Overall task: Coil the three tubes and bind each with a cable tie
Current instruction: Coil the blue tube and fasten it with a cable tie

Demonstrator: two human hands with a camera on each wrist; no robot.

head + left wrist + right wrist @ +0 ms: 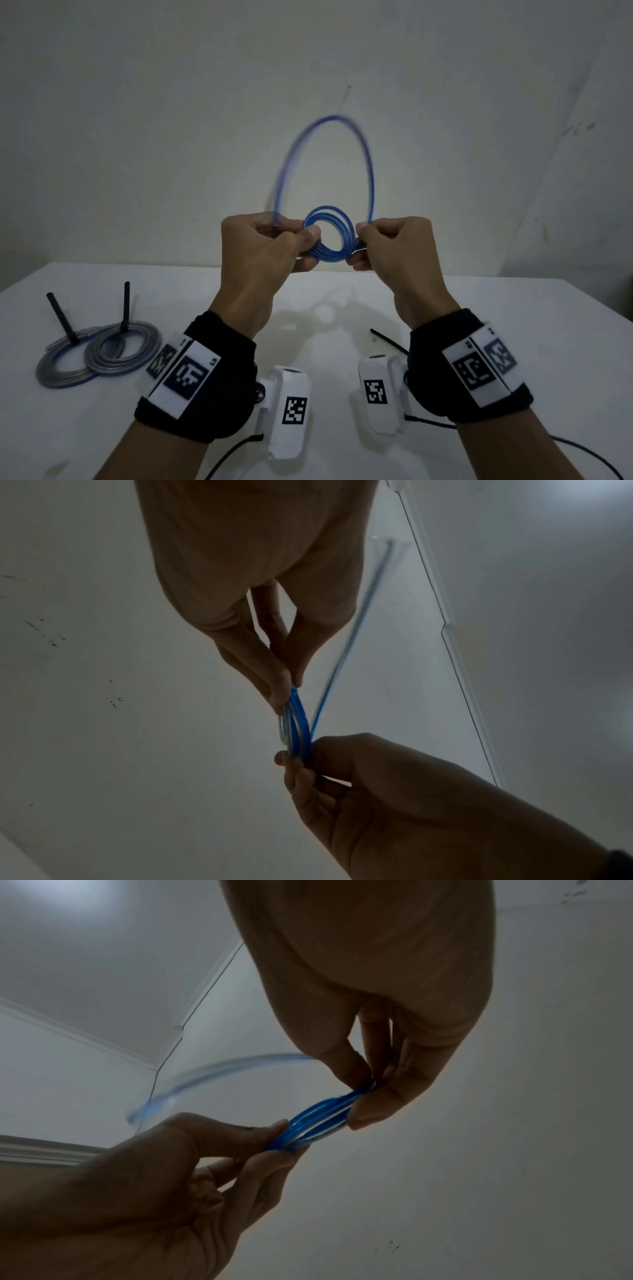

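Both hands are raised above the white table (513, 325). Between them is a blue tube (327, 209) wound into a small coil of several turns. My left hand (310, 240) pinches the coil's left side, and my right hand (358, 240) pinches its right side. A large loose loop (368, 154) of the same tube arcs up above the coil, blurred on its left. The left wrist view shows the coil (298, 723) edge-on between left fingertips (284, 680) and the right hand (342, 764). In the right wrist view the coil (315, 1123) spans both pinches.
Two coiled tubes (65, 368) (123, 353) lie at the table's left, each with a black cable tie standing up from it (61, 318) (126, 308). A loose black cable tie (387, 340) lies on the table under my right wrist. A plain wall stands behind.
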